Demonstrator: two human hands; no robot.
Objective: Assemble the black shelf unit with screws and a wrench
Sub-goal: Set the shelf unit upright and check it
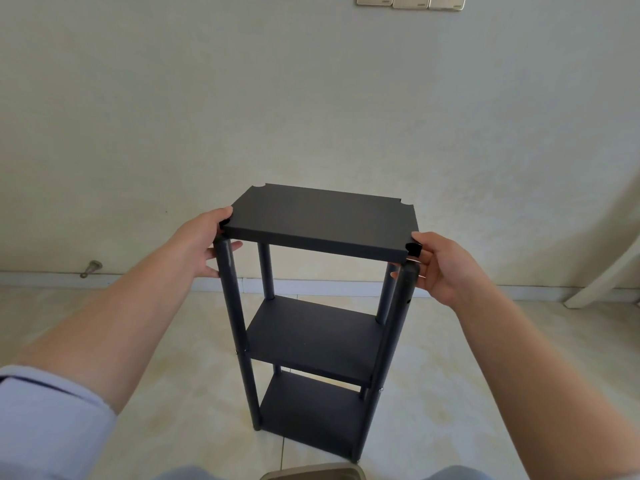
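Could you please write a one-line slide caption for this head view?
Left hand and right hand hold the top panel over the black shelf unit's posts.

Pale cream plaster wall [311, 98]; gold switch plates [410, 1] far above; glossy beige floor tiles [173, 341]; white skirting board [138, 280].

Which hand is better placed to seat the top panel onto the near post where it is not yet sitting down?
Probably the right hand. It holds the top panel at the near right corner, where a gap shows above the near right post. The left hand holds the near left corner, which already looks seated.
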